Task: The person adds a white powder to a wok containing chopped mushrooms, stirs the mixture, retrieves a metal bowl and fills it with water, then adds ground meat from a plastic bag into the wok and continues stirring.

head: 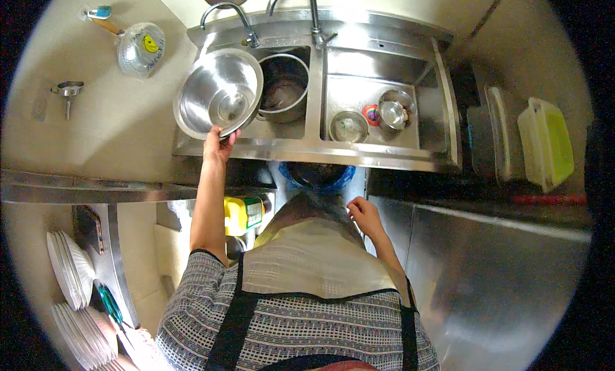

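Observation:
My left hand (220, 142) grips the near rim of a large stainless steel basin (235, 99), tilted over the left sink compartment. In that compartment stands a deep metal pot (284, 112), partly hidden by the basin. Close to my apron, my right hand (366, 216) hangs in front of the sink with its fingers curled in and nothing visible in them. The right compartment (353, 63) holds a small metal bowl (349, 127), a second metal bowl (394, 112) with something inside, and a round red item (371, 115) between them.
Two curved faucets (234, 10) (314, 15) rise behind the sink. Below its front edge sits a bin with a blue liner (288, 175). A yellow jug (236, 216) stands lower left, near stacked white plates (69, 270). Plastic containers (545, 142) stand at the right.

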A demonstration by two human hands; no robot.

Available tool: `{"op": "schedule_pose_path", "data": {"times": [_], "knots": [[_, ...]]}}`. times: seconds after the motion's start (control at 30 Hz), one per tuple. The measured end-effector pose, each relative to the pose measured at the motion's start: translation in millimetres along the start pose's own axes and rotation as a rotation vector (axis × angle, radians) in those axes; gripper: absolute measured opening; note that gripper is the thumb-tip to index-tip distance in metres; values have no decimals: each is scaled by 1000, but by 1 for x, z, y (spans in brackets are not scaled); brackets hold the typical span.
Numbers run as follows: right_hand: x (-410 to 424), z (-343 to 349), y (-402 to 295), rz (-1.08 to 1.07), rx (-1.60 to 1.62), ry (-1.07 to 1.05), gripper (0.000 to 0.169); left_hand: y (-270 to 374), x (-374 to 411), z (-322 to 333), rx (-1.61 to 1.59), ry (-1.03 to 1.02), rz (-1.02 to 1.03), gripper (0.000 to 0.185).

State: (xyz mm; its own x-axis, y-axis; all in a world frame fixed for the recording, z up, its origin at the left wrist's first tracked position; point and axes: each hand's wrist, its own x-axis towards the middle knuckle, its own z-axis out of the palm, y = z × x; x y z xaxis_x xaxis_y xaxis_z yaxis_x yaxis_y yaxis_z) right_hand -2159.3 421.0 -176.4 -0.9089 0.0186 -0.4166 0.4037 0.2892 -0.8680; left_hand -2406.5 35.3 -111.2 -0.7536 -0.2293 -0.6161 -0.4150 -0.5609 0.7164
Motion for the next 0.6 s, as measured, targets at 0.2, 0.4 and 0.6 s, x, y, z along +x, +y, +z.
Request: {"op": "schedule_pose_path", "data": {"times": [0.2,0.4,0.6], "knots": [[25,-9,0,162,33,-22,23,11,59,-10,-133,-4,-65,36],[34,15,-8,206,64,32,18,4,105,-5,-312,88,-167,42],[48,29,-43,255,-30,18,19,0,141,-15,-660,79,-337,49]]}}
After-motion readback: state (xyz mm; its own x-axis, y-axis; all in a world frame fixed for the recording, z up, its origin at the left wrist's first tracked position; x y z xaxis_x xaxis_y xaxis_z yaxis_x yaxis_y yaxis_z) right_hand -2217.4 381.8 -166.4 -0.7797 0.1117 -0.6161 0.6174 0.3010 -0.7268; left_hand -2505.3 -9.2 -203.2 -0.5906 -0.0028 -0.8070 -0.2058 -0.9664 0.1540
